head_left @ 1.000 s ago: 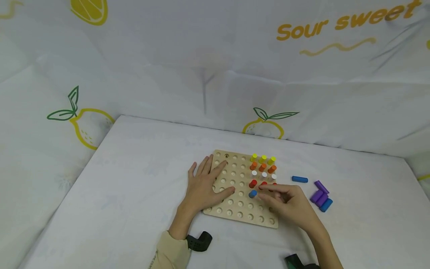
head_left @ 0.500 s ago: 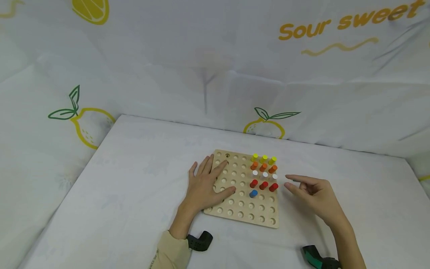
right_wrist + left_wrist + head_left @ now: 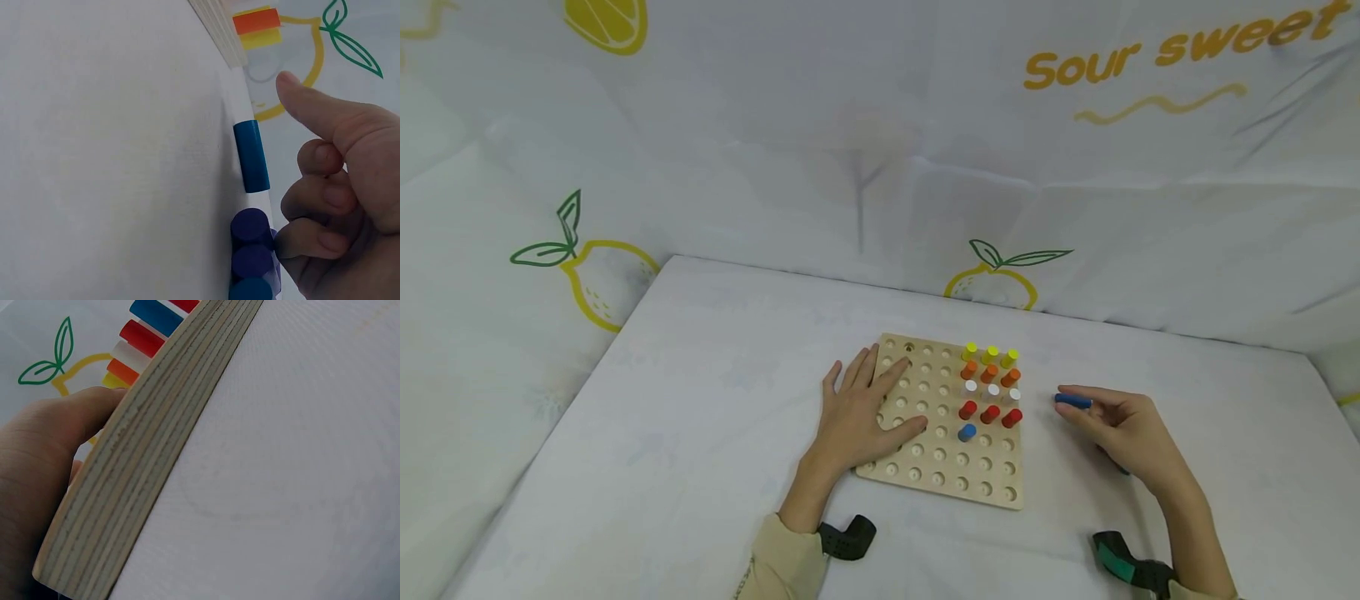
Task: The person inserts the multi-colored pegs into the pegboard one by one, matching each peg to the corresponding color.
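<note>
My left hand (image 3: 853, 417) lies spread over the left side of a wooden pegboard (image 3: 936, 492); its thumb rests on the board in the left wrist view. Rows of yellow pegs (image 3: 991, 354), orange pegs (image 3: 989, 373), white pegs (image 3: 993, 390) and red pegs (image 3: 990, 414) stand upright on the right side. One blue peg (image 3: 967, 432) stands in front of the reds. Right of the board, my right hand (image 3: 1123, 425) is over a loose blue peg (image 3: 1073, 401), thumb and forefinger around it. In the right wrist view that peg lies on the table, apart from the thumb (image 3: 306, 103).
Loose purple pegs (image 3: 251, 226) and another blue peg (image 3: 251, 290) lie beside the right hand's curled fingers, mostly hidden in the head view. A white cloth covers the table (image 3: 700, 400). A printed white backdrop (image 3: 775, 167) rises behind it.
My right hand has left the upright blue peg on the board and moved right to the loose blue peg. My left hand has stayed on the board.
</note>
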A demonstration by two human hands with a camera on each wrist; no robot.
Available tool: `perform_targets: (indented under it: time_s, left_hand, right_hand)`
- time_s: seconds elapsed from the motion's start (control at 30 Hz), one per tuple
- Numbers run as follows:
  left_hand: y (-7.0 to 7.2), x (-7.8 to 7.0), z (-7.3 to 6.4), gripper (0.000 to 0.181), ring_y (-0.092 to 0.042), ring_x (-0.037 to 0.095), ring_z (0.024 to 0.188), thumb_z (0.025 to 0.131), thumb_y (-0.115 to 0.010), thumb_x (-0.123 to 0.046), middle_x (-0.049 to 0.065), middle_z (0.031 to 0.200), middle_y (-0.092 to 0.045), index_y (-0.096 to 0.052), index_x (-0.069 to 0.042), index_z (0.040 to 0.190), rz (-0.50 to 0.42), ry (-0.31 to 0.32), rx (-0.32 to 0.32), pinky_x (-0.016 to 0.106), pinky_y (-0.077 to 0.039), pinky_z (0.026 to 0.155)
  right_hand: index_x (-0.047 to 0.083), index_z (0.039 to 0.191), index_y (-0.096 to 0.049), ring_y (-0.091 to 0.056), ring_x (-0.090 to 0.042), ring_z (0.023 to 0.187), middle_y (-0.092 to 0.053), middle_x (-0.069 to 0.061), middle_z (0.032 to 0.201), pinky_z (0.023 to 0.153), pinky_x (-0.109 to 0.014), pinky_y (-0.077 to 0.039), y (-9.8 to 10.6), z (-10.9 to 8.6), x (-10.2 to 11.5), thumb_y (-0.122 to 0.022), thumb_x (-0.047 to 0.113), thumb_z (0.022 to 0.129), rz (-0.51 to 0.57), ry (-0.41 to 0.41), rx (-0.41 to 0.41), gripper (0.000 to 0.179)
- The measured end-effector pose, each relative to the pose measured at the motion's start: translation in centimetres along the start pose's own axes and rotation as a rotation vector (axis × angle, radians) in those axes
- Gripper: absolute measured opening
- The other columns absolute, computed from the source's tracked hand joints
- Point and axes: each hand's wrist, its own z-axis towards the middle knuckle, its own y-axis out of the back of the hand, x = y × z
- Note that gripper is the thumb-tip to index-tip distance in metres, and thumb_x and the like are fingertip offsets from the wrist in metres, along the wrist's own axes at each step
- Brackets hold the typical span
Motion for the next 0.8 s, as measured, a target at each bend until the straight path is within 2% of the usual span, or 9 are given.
perform_targets:
  time_s: [0.3,0.8]
  left_hand:
    - [0.08,-0.07,-0.06,0.083,-0.023,0.036,0.158,0.083,-0.066,-0.063,0.019,0.168,-0.027,-0.049,-0.021,0.153,-0.009,-0.009,-0.009,0.065,-0.007,0.124]
    - [-0.06,-0.01,-0.11,0.084,-0.023,0.035,0.159,0.084,-0.065,-0.064,0.018,0.168,-0.027,-0.048,-0.022,0.154,0.005,-0.002,-0.005,0.065,-0.008,0.124]
  right_hand:
    - [0.002,0.12,-0.074,-0.03,-0.002,0.046,-0.037,0.008,0.052,0.041,-0.026,-0.029,-0.04,0.63,-0.38,-0.072,0.017,0.096,-0.177,0.01,-0.027,0.029]
    - [-0.001,0.116,-0.076,-0.03,-0.002,0.046,-0.041,0.006,0.052,0.043,-0.022,-0.028,-0.7,1.02,-0.28,-0.075,0.019,0.093,-0.273,-0.03,-0.016,0.031]
